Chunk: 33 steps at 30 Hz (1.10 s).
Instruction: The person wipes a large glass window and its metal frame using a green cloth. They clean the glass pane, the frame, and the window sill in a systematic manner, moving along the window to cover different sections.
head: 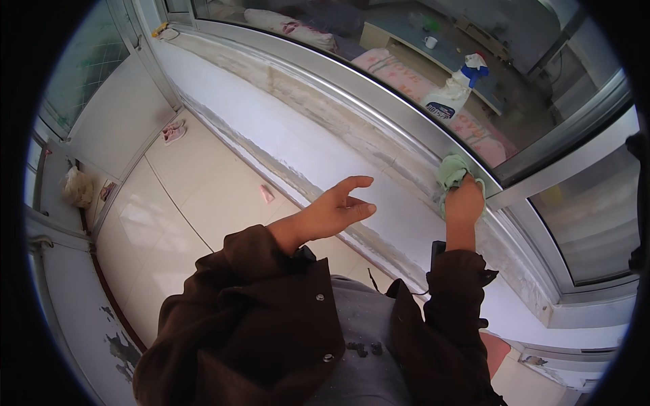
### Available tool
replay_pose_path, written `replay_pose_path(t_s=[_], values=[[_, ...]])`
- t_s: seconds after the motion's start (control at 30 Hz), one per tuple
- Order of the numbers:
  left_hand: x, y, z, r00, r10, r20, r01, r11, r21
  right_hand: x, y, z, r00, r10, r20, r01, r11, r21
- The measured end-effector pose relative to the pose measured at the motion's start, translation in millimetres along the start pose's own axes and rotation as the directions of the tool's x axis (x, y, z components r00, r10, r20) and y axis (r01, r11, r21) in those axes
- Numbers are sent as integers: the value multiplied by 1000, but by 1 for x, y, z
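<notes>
My right hand [464, 201] grips a bunched light-green cloth [453, 171]. The cloth lies against the lower metal rail [406, 133] of a sliding window, where the rail meets the stained sill [332, 114]. My left hand [339, 207] is held in the air in front of the low white wall [284, 142], thumb and index finger apart, with nothing in it. Through the window glass shows a white spray bottle [447, 96] with a blue and red trigger head; the window frame hides its base.
A yellow-handled object [160, 29] sits at the sill's far end. Pink shoes [174, 132] and a small pink packet [266, 194] lie on the tiled floor [152, 203]. A plastic bag [77, 188] is by the left door. Beyond the glass are a mug [430, 42] and table [401, 43].
</notes>
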<state>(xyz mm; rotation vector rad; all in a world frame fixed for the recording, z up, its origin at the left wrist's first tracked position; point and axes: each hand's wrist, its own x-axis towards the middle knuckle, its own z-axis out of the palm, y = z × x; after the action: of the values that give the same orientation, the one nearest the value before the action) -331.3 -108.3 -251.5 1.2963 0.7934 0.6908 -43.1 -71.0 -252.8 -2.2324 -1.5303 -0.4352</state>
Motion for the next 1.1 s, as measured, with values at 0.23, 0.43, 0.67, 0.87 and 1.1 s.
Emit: replay_pose_path(t_s=[0.23, 0.43, 0.67, 0.87, 1.1], values=[[-31, -1, -109, 994, -41, -106, 33, 997, -77, 21, -132, 32, 995, -43, 94, 50, 996, -76], [-52, -8, -169, 965, -24, -260, -11, 991, -132, 45, -214, 55, 989, -66, 135, 68, 998, -12], [-60, -9, -226, 927, 4, -375, -56, 990, -129, 70, -329, 86, 966, -141, 217, 119, 987, 110], [-57, 8, -283, 862, 41, -506, -89, 994, -70, 95, -441, 101, 908, -248, 338, 156, 948, 277], [-59, 20, -346, 811, 6, -586, -80, 992, -100, 116, -544, 138, 859, -361, 362, 245, 912, 329]])
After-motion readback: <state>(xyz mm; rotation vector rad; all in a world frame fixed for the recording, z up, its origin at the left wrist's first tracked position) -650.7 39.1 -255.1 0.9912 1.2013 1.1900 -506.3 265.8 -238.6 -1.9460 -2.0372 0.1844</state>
